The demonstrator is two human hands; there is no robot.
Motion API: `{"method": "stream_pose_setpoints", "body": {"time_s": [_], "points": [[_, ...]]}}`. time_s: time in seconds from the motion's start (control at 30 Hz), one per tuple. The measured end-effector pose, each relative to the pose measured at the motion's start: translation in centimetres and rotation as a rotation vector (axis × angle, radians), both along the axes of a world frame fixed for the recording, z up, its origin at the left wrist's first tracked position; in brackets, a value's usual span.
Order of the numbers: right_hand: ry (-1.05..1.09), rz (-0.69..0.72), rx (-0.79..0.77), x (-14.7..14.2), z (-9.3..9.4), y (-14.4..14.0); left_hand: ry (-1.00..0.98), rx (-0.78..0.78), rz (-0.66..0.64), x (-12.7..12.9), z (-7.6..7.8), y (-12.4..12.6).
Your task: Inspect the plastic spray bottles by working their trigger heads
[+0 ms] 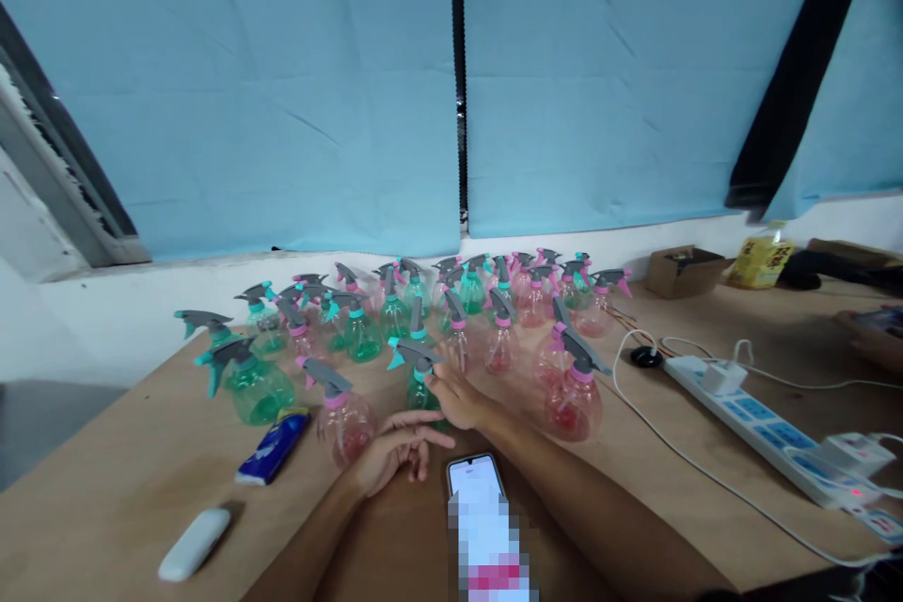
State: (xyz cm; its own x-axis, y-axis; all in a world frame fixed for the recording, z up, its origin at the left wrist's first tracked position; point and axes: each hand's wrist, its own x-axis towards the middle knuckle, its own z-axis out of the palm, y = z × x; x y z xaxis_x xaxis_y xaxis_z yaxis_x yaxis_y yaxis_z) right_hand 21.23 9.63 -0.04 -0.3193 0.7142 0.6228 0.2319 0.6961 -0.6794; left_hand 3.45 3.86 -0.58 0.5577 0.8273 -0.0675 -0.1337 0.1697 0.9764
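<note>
A green spray bottle (pixel 416 395) with a teal collar and a grey and teal trigger head stands upright in front of me. My right hand (pixel 458 395) is closed at its neck from the right, with some fingers hidden from view. Low beside the same bottle, my left hand (pixel 396 454) holds nothing; its longer fingers stretch to the right and the others curl loosely. Left of it stands a pink spray bottle (pixel 347 428). A phone (pixel 476 480) with a lit screen lies just below my hands.
Several more pink and green bottles (pixel 363 339) crowd the table toward the wall. A blue packet (pixel 274 451) and a white case (pixel 195 544) lie at left. At right are a power strip (pixel 768 433), cables, a cardboard box (pixel 683 273), a yellow bottle (pixel 760 259) and part of another person's hand.
</note>
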Motion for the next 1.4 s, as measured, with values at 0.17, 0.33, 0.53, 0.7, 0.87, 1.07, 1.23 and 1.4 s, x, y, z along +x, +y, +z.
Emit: {"method": "stream_pose_setpoints", "body": {"time_s": [0.17,0.33,0.53,0.7,0.87,1.07,1.23,1.4], "points": [[-0.08,0.031,0.063,-0.1,0.8,-0.4,-0.018,0.018,-0.012,0.1,-0.2,0.1],[-0.035,0.054,0.061,-1.1,2.2,-1.5,0.048,0.042,-0.051,0.5,-0.7,0.1],[0.035,-0.07,-0.016,-2.6,2.3,-2.0,0.087,0.036,-0.003,1.0,-1.2,-0.1],[0.047,-0.142,-0.109,-3.6,2.3,-2.3,0.128,0.01,0.177,2.0,-1.9,-0.2],[0.036,-0.135,-0.134,-3.6,2.3,-2.1,0.101,-0.007,0.245,2.5,-1.3,-0.2],[-0.014,-0.347,0.012,-2.5,1.8,-0.6,0.01,-0.02,0.278,2.2,0.2,-0.3],[-0.128,-0.244,-0.004,-2.9,1.4,1.5,-0.048,-0.033,0.332,1.9,0.1,0.2],[-0.113,-0.311,-0.046,-3.6,2.1,2.4,-0.054,-0.047,0.397,1.8,-0.2,0.4]]}}
